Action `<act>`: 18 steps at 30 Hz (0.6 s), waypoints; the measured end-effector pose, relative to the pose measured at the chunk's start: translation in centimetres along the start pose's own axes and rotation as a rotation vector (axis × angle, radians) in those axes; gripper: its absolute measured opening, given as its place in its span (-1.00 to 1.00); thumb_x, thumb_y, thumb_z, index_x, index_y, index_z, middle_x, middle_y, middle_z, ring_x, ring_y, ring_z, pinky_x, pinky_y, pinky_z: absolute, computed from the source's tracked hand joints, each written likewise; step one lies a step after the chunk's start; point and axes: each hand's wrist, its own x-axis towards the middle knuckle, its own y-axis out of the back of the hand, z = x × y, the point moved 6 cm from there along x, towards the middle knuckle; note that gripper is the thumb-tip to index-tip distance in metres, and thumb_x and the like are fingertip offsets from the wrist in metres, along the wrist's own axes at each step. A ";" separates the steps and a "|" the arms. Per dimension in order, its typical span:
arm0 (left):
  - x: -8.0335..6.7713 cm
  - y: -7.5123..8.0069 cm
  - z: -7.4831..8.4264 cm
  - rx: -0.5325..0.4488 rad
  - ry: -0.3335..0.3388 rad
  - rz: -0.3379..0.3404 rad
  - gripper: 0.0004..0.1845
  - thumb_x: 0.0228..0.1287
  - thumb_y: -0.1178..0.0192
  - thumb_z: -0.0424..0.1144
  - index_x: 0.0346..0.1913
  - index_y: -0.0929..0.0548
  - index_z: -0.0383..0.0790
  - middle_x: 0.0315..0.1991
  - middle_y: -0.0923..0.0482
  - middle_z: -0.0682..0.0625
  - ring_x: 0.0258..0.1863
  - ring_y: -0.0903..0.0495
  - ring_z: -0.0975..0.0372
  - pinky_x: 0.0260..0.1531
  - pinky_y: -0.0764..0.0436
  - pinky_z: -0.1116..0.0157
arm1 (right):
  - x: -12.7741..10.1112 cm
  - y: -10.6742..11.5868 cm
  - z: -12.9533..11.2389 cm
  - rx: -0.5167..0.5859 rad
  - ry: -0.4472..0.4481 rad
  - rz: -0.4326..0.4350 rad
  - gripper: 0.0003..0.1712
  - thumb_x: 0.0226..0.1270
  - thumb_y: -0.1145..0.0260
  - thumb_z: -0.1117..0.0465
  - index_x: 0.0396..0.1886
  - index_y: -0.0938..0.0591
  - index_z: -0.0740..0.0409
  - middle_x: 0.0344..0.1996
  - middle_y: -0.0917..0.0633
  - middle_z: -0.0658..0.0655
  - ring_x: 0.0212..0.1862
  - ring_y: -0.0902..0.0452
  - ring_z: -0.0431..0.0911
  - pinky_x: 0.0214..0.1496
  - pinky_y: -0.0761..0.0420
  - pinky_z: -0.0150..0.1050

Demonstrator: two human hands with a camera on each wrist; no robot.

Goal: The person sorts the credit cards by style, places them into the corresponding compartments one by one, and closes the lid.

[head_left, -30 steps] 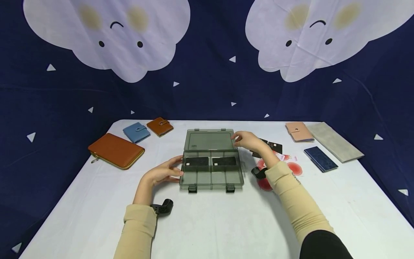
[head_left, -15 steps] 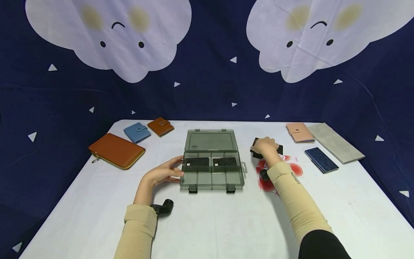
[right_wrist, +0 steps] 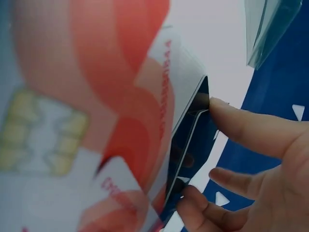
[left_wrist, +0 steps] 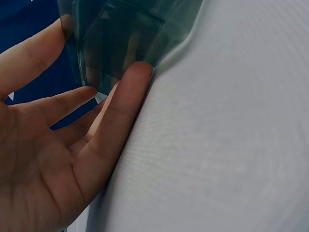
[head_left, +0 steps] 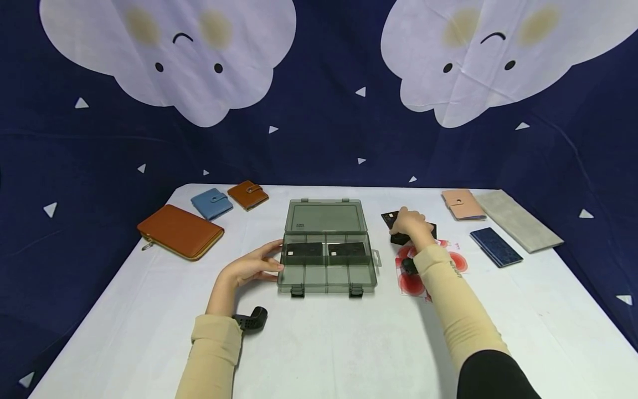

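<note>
Find brown zip wallet (head_left: pixel 180 231) at far left of tabletop (head_left: pixel 309 343), with blue wallet (head_left: pixel 211 203) and small brown wallet (head_left: pixel 247 195) behind it. Next, find left grip (head_left: pixel 253 265) touching left wall of green box (head_left: pixel 306 275), with fingers fairly straight, not wrapped round. Note lid (head_left: pixel 326 215) folded back, plus left black card (head_left: pixel 307 249) and right black card (head_left: pixel 346 249) in box's rear row.

Right of that, see main change: right grip (head_left: pixel 412 223) away from over lid's edge, unlike a second ago, and down at black card pile (head_left: pixel 400 239), pinching there. Read as work shifting from box to loose cards. Nearer, see red-patterned cards (head_left: pixel 411 284); farther right, navy wallet (head_left: pixel 495 247), pink wallet (head_left: pixel 462 204), grey wallet (head_left: pixel 518 220).

From left wrist, get fingertips against clear plastic, close to tabletop. From right wrist, get thumb and fingers on black edges, hidden from head, plus gold chip (right_wrist: pixel 41 130) on red-patterned cards. Can't tell how many cards pinched.
</note>
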 end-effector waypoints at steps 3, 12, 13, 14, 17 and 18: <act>-0.1 0.0 0.0 -0.004 0.000 -0.002 -0.11 0.18 -0.14 -0.44 0.45 0.18 -0.30 0.44 0.22 -0.27 -0.20 -0.50 0.26 0.03 -0.52 0.05 | 0.4 0.0 0.4 0.067 -0.019 -0.008 -0.03 0.14 -0.30 0.05 0.35 -0.01 0.41 0.20 -0.22 0.56 0.23 -0.09 0.37 0.16 -0.21 0.30; -0.1 -0.1 0.1 -0.008 0.005 -0.007 -0.11 0.19 -0.14 -0.44 0.45 0.18 -0.29 0.45 0.26 -0.27 -0.19 -0.49 0.24 0.04 -0.52 0.04 | 0.8 0.2 0.9 0.100 -0.004 0.009 -0.11 0.05 -0.36 0.03 0.20 -0.20 0.51 0.08 -0.28 0.54 0.13 -0.17 0.34 0.11 -0.34 0.21; -0.1 -0.2 0.1 -0.009 0.004 -0.007 -0.11 0.19 -0.13 -0.44 0.45 0.18 -0.29 0.45 0.26 -0.27 -0.19 -0.49 0.24 0.04 -0.52 0.04 | 0.7 0.3 0.8 0.095 0.008 0.016 -0.13 0.04 -0.36 0.03 0.18 -0.23 0.52 0.06 -0.27 0.54 0.12 -0.17 0.34 0.09 -0.35 0.20; -0.1 -0.2 0.2 -0.009 0.002 -0.008 -0.11 0.19 -0.13 -0.44 0.45 0.19 -0.29 0.45 0.26 -0.27 -0.19 -0.49 0.24 0.04 -0.52 0.04 | 0.7 0.4 0.7 0.092 0.022 0.023 -0.14 0.04 -0.37 0.04 0.16 -0.26 0.53 0.05 -0.27 0.54 0.10 -0.17 0.34 0.09 -0.35 0.19; -0.2 -0.2 0.2 -0.011 -0.001 -0.008 -0.11 0.19 -0.13 -0.45 0.45 0.19 -0.30 0.45 0.26 -0.27 -0.20 -0.49 0.25 0.03 -0.52 0.04 | 1.3 0.2 0.8 0.098 0.061 0.033 -0.16 0.04 -0.38 0.09 0.16 -0.25 0.56 0.04 -0.26 0.56 0.08 -0.18 0.36 0.08 -0.35 0.16; -0.2 -0.2 0.2 -0.011 -0.002 -0.009 -0.11 0.19 -0.13 -0.45 0.45 0.19 -0.30 0.45 0.26 -0.27 -0.20 -0.49 0.25 0.03 -0.52 0.04 | 2.1 0.0 1.1 0.116 0.090 0.042 -0.19 0.04 -0.37 0.11 0.16 -0.27 0.52 0.04 -0.30 0.53 0.06 -0.22 0.33 0.08 -0.35 0.12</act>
